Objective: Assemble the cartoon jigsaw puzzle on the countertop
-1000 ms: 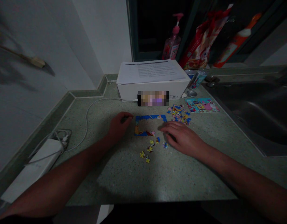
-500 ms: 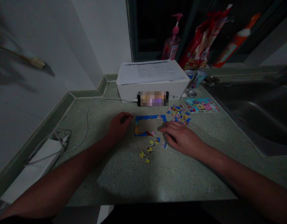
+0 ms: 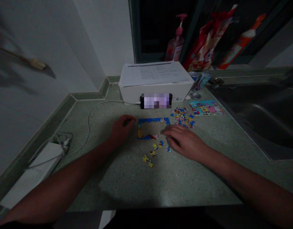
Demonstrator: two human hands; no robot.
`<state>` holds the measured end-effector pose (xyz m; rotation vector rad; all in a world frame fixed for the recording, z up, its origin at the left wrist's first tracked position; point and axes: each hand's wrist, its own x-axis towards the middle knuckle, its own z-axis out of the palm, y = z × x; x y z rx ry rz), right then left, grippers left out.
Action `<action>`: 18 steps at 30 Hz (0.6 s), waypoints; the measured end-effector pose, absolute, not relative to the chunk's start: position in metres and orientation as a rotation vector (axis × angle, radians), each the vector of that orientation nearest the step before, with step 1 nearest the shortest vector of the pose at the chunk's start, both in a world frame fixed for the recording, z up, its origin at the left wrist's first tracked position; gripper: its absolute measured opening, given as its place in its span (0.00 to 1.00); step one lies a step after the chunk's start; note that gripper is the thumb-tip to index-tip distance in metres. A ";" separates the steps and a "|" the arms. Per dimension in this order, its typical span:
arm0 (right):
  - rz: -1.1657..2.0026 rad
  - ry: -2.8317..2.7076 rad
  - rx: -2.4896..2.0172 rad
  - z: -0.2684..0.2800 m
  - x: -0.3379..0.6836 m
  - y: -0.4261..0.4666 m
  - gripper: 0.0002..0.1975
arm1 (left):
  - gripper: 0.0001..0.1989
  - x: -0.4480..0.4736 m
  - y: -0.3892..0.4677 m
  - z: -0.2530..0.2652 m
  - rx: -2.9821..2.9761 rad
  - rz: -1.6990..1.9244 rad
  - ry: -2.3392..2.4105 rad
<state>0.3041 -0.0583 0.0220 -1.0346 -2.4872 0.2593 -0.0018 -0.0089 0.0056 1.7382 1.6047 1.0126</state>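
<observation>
A partly built jigsaw puzzle (image 3: 144,137) lies flat on the counter, its blue-edged border joined around a bare middle. Just left of it rests my left hand (image 3: 122,128), loosely curled with a gap between thumb and fingers and no piece visible in it. My right hand (image 3: 184,140) lies at the puzzle's right side, fingers stretched toward the bare middle and thumb apart; it covers part of the right border. Several loose yellow puzzle pieces (image 3: 153,152) are spread in front of the border. A blue-and-white puzzle piece (image 3: 168,149) sits beside my right thumb.
A pile of puzzle pieces (image 3: 183,117) and a colourful picture card (image 3: 206,108) lie at the right, near the sink (image 3: 261,117). A phone (image 3: 156,101) on a cable leans against a white box (image 3: 153,89). A power strip (image 3: 37,171) lies at the left.
The blurred picture on the phone screen has turned paler. Both hands and the puzzle pieces stay where they were.
</observation>
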 end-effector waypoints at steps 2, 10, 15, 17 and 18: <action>0.268 -2.492 -1.040 0.021 0.304 -0.058 0.14 | 0.07 -0.002 -0.009 0.005 1.736 1.019 1.602; 0.297 -2.466 -1.035 0.019 0.305 -0.058 0.15 | 0.07 -0.002 -0.009 0.003 1.714 1.029 1.598; 0.294 -2.487 -1.038 0.019 0.305 -0.058 0.15 | 0.08 -0.002 -0.009 0.003 1.720 1.039 1.575; 0.293 -2.486 -1.037 0.019 0.305 -0.057 0.15 | 0.09 -0.002 -0.009 0.002 1.720 1.045 1.573; 0.296 -2.486 -1.035 0.019 0.305 -0.057 0.15 | 0.09 -0.002 -0.009 0.002 1.718 1.047 1.576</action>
